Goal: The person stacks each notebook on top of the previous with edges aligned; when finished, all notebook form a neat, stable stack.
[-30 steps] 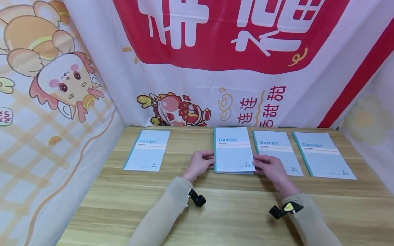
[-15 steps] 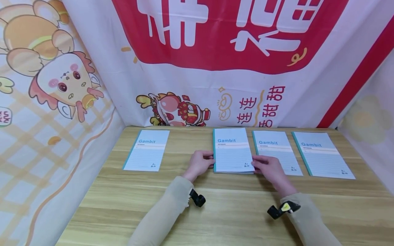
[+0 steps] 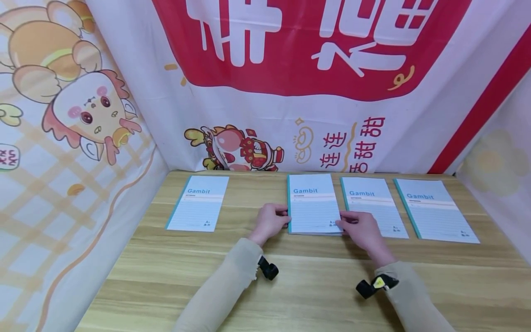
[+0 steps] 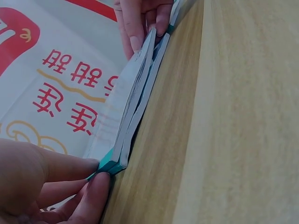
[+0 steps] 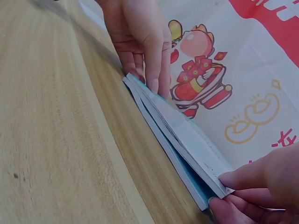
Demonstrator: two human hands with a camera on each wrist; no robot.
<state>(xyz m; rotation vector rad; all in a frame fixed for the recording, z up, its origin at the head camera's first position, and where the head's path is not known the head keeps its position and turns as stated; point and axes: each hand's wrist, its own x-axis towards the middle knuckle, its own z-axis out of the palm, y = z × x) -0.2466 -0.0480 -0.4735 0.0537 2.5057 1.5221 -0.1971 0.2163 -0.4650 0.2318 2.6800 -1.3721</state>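
Note:
Two light-blue Gambit notebooks lie stacked at mid-table, the upper notebook (image 3: pixel 313 203) covering most of the lower notebook (image 5: pixel 163 144). My left hand (image 3: pixel 269 222) holds the teal spine side near the front corner, thumb and fingers at the spines in the left wrist view. At the opposite front corner my right hand (image 3: pixel 365 230) pinches the upper notebook, thumb on its cover and fingers at its underside. A narrow wedge-shaped gap separates the two notebooks at this corner in the right wrist view. The right hand overlaps part of the neighbouring notebook (image 3: pixel 373 198) in the head view.
A single notebook (image 3: pixel 198 203) lies at the left of the wooden table (image 3: pixel 290 286), and another notebook (image 3: pixel 435 210) at the far right. A printed cloth (image 3: pixel 257 106) hangs along the table's back edge, with more patterned cloth (image 3: pixel 95 193) on the left.
My right hand has shifted slightly left, its thumb now further over the upper notebook's front corner. The left hand stays at the spine, and the other notebooks have not moved.

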